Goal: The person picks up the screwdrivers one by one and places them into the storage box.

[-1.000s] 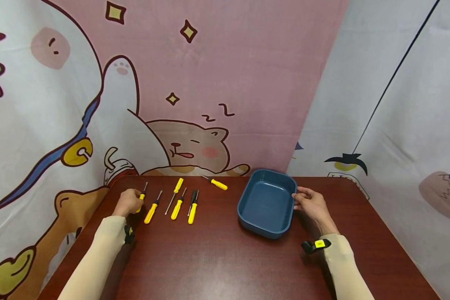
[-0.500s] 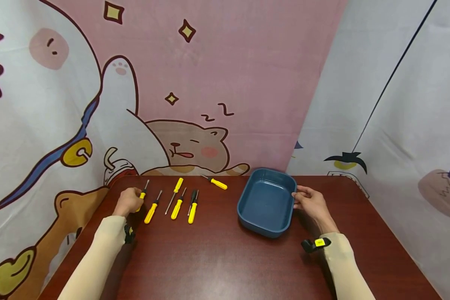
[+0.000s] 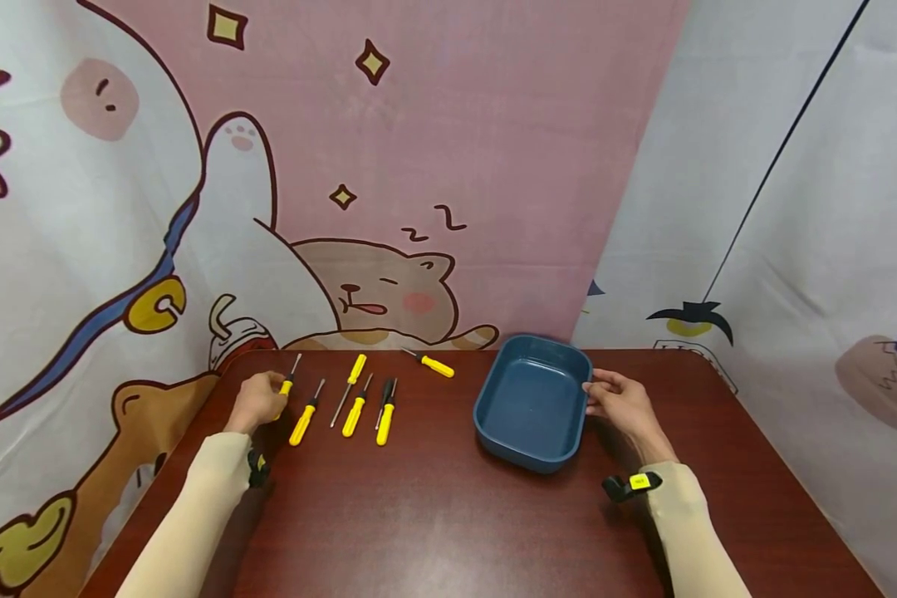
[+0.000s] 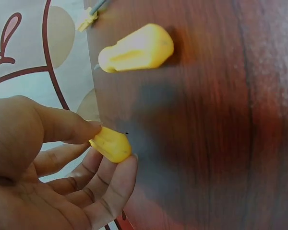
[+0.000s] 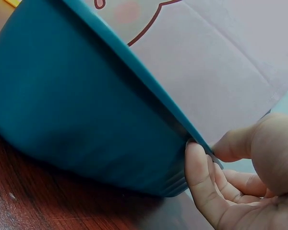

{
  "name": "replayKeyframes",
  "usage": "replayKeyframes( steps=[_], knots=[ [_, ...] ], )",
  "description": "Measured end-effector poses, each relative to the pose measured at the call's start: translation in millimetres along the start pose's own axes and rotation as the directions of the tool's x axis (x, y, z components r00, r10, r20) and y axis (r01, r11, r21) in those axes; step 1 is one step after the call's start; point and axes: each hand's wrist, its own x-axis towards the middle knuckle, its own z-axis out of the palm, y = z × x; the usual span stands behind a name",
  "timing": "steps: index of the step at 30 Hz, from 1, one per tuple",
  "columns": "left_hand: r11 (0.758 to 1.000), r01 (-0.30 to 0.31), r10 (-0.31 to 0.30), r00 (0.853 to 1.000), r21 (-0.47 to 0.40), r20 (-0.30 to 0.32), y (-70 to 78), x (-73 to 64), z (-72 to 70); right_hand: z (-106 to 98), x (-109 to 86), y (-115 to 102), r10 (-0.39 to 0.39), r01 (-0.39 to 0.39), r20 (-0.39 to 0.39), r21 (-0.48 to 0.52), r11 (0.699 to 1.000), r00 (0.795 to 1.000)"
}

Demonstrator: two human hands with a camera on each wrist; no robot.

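At the table's far left, my left hand [image 3: 257, 403] pinches the yellow handle of a screwdriver [image 4: 114, 144] between thumb and fingers; its metal shaft points away toward the back edge. Part of that handle is hidden by the hand in the head view. Just right of it lies another yellow-handled screwdriver [image 3: 303, 423]. On the right, my right hand [image 3: 624, 407] grips the side rim of a blue rectangular bin [image 3: 526, 457], thumb on the inner side and fingers outside, as the right wrist view shows. The bin stands upright on the table with nothing in it.
Between hand and bin lie several more screwdrivers: one with its handle toward the back [image 3: 356, 368], a yellow screwdriver [image 3: 354, 418], a yellow screwdriver [image 3: 384, 423] beside a black-handled screwdriver [image 3: 386, 387], and a yellow screwdriver [image 3: 437, 366] near the back edge. A printed curtain [image 3: 493, 166] hangs behind the table [image 3: 448, 523].
The screwdriver in my left hand has shifted very slightly rightward, its tip a little higher. My right hand and the bin hold their place.
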Motion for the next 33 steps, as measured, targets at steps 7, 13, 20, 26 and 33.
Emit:
replayKeyframes(
  steps=[7, 13, 20, 26, 33],
  knots=[
    [1.0, -0.026, 0.026, 0.999, -0.012, -0.028, 7.4, -2.5, 2.1, -2, -1.0, 0, 0.006, -0.007, 0.012, 0.012, 1.0, 1.0],
    [0.997, -0.08, 0.08, 0.994, -0.009, -0.07, 13.0, -4.2, 0.3, -3, -0.6, 0, 0.009, -0.009, 0.019, 0.018, 1.0, 1.0],
    [0.995, -0.097, 0.095, 0.992, -0.016, -0.085, 15.2, -7.0, -1.7, -2, 0.1, -2, 0.018, -0.019, 0.027, 0.023, 1.0, 0.999],
    [0.992, -0.122, 0.12, 0.989, -0.02, -0.08, 18.2, -6.5, -0.2, -3, 0.3, 1, 0.019, -0.02, 0.035, 0.032, 0.999, 0.999],
    [0.991, -0.132, 0.13, 0.988, -0.019, -0.079, 26.6, -7.5, 0.7, -2, 1.6, 2, 0.023, -0.023, 0.02, 0.036, 0.999, 1.0]
  ],
)
